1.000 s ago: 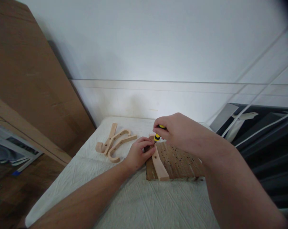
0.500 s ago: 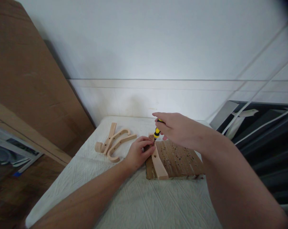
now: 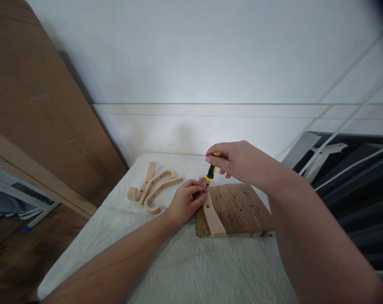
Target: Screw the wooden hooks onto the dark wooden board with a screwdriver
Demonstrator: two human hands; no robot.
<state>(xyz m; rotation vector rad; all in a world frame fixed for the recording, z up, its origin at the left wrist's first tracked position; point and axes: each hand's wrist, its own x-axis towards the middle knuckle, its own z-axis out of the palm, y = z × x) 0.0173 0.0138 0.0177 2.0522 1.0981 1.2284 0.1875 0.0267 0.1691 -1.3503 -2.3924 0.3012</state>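
Observation:
My right hand [image 3: 239, 159] grips the top of a yellow-and-black screwdriver [image 3: 211, 172], thumb and fingers around its handle end. The screwdriver leans slightly, with its tip down at a pale wooden hook [image 3: 213, 221]. That hook lies along the left side of a brown wooden board [image 3: 239, 207] dotted with small holes. A drilled hole shows in the hook below the tip. My left hand [image 3: 185, 202] is closed around the hook's upper part, thumb and forefinger beside the screwdriver tip. Any screw between those fingertips is too small to make out.
Several loose wooden hooks [image 3: 160, 185] lie on the white cloth-covered table [image 3: 172, 261] left of the board. A white wall [image 3: 191, 131] stands behind. A large brown panel [image 3: 52, 105] leans at left; black folded items [image 3: 362, 181] stand at right.
My right hand has risen a little and shifted its hold from a palm over the screwdriver's end to fingers around the handle. My left hand keeps its place on the hook.

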